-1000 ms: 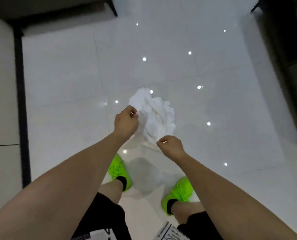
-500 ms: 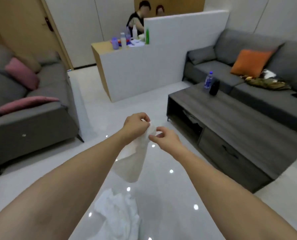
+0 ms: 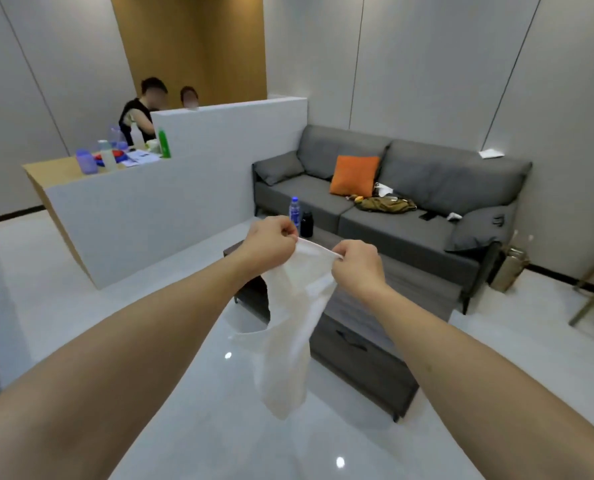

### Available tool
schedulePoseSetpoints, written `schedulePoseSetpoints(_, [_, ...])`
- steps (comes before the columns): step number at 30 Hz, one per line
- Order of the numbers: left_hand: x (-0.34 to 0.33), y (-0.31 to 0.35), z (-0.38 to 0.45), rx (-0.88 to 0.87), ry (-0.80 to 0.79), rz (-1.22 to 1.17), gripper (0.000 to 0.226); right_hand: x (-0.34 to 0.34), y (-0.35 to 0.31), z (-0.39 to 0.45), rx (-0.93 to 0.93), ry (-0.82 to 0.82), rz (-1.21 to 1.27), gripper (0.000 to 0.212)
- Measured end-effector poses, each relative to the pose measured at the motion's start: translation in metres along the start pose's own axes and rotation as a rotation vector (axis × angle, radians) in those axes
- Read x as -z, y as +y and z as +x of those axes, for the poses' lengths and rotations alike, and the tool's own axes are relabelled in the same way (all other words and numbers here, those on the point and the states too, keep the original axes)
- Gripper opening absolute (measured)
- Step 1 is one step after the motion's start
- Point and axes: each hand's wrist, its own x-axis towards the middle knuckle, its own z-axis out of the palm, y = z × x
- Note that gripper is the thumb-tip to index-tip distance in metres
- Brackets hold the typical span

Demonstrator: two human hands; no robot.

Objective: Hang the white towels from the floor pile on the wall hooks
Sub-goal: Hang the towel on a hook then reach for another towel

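We are pinching white towel top edge with both hands: left hand and right hand fingers curled on hem. Towel hanging lengthwise straight below, above floor. Wall hooks not showing.

I'm standing in what looks like an office lounge or reception room. The grey sofa along the panelled wall carries an orange cushion. Just in front of the sofa sits a low dark coffee table. Left of the sofa, two people sit behind a white partition counter cluttered with bottles.
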Motion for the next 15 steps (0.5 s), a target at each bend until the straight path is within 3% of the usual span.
schedulePoseSetpoints(7, [-0.053, 0.039, 0.146, 0.036, 0.169, 0.014, 0.018, 0.058, 0.107, 0.113, -0.213, 0.118, -0.100, 0.025])
schedulePoseSetpoints(9, [-0.075, 0.048, 0.188, 0.026, 0.014, 0.017, 0.016, 0.073, 0.122, 0.152, -0.213, 0.120, 0.017, 0.027])
schedulePoseSetpoints(12, [-0.118, 0.078, 0.232, -0.093, -0.455, -0.002, 0.066, 0.093, 0.120, 0.204, -0.146, 0.055, 0.272, 0.018])
schedulePoseSetpoints(13, [-0.135, 0.089, 0.243, -0.135, -0.532, -0.011, 0.072, 0.099, 0.117, 0.220, -0.100, 0.035, 0.277, 0.016])
schedulePoseSetpoints(15, [-0.167, 0.105, 0.268, -0.235, -0.500, 0.016, 0.047, 0.110, 0.117, 0.255, -0.008, 0.011, 0.166, 0.019])
